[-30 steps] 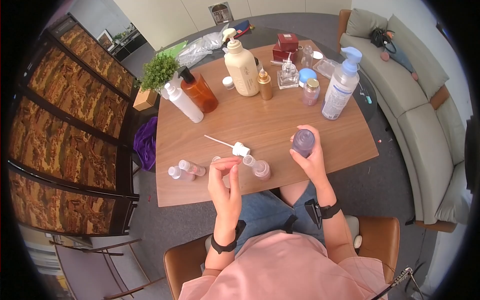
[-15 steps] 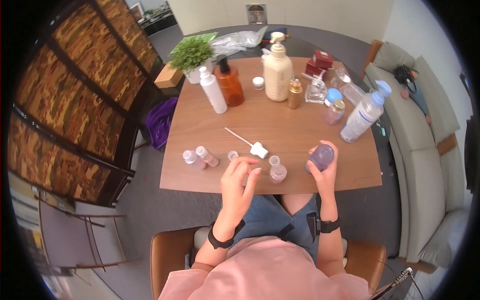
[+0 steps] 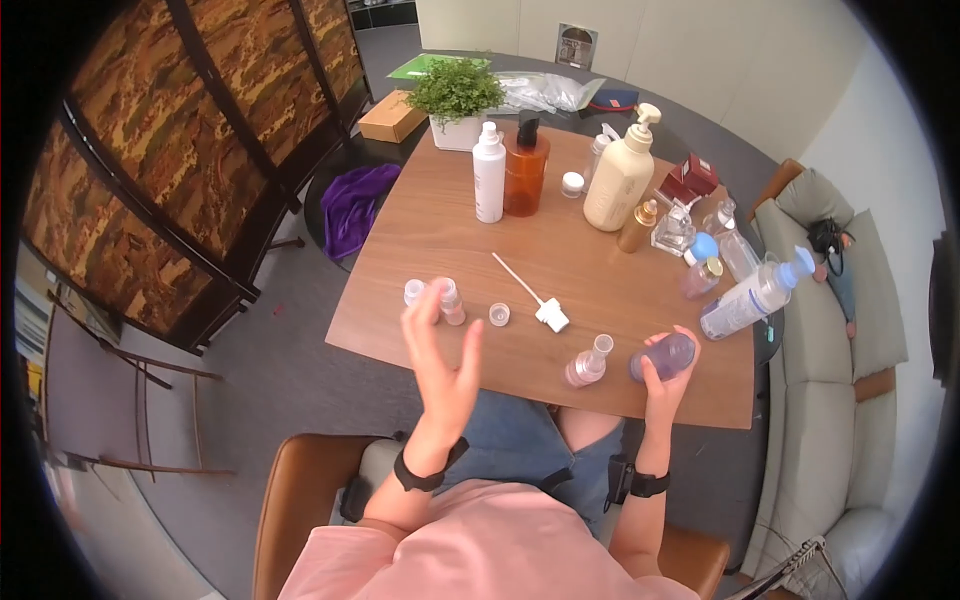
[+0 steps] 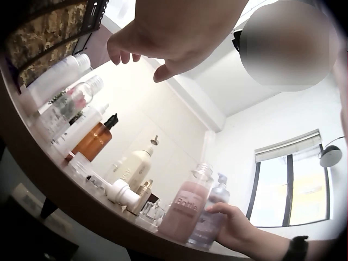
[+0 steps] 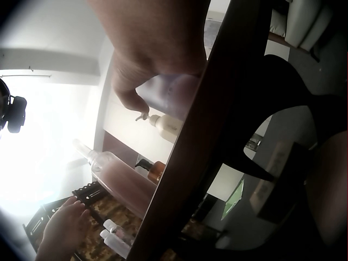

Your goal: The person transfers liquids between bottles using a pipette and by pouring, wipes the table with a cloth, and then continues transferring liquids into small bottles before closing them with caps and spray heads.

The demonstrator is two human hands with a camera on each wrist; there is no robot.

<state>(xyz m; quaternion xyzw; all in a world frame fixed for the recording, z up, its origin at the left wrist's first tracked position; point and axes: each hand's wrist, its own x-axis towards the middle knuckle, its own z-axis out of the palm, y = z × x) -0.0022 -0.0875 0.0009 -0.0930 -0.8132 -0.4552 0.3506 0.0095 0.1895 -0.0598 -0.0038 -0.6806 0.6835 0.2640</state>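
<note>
My right hand (image 3: 672, 375) grips a translucent purple bottle (image 3: 668, 355) by its side, close to the tabletop at the near right. Just left of it stands a pink bottle (image 3: 582, 370) with a clear funnel-like piece (image 3: 602, 345) at its mouth; its label reads "Bottle" in the left wrist view. My left hand (image 3: 440, 370) is raised over the near left part of the table, fingers extended and thumb apart, holding nothing. In the head view its fingertips overlap two small clear bottles (image 3: 453, 303). A white pump head (image 3: 551, 315) with a long tube and a small clear cap (image 3: 498, 314) lie between the hands.
Farther back stand a white bottle (image 3: 489, 180), an amber pump bottle (image 3: 525, 175), a large cream pump bottle (image 3: 617, 185) and a potted plant (image 3: 460, 90). On the right are a blue-topped pump bottle (image 3: 745, 305), a gold-capped pink bottle (image 3: 700, 280) and dark red boxes (image 3: 690, 178).
My left hand has moved left, away from the pink bottle, and its fingers have spread. My right hand has brought the purple bottle closer to the pink one. The head view has turned.
</note>
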